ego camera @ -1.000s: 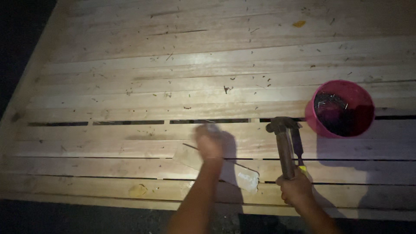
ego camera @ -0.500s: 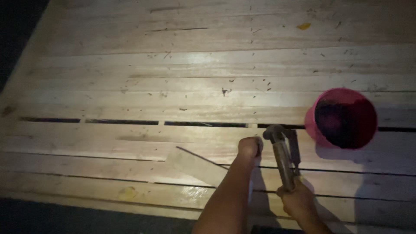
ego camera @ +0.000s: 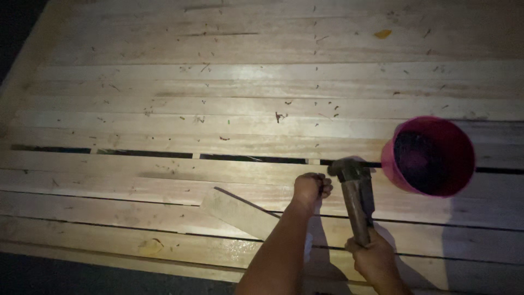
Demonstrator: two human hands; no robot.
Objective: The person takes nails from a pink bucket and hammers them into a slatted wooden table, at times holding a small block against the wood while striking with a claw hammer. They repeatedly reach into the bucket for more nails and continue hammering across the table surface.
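Observation:
My left hand rests as a closed fist on a pale wooden plank, fingers curled down against the wood. Whether something small is pinched in it is hidden. My right hand grips the wooden handle of a hammer. The hammer's dark metal head points away from me and lies just right of my left fist, close to the gap between two planks. A short loose piece of flat wood lies at an angle under my left forearm.
A pink plastic bucket with dark contents stands on the planks right of the hammer head. Long planks run left to right, with dark gaps between some. Small wood chips and a yellow leaf lie farther away. Darkness borders the near and left edges.
My left hand has moved right along the plank and now sits close beside the hammer head. The hammer stays in my right hand, nearly unmoved.

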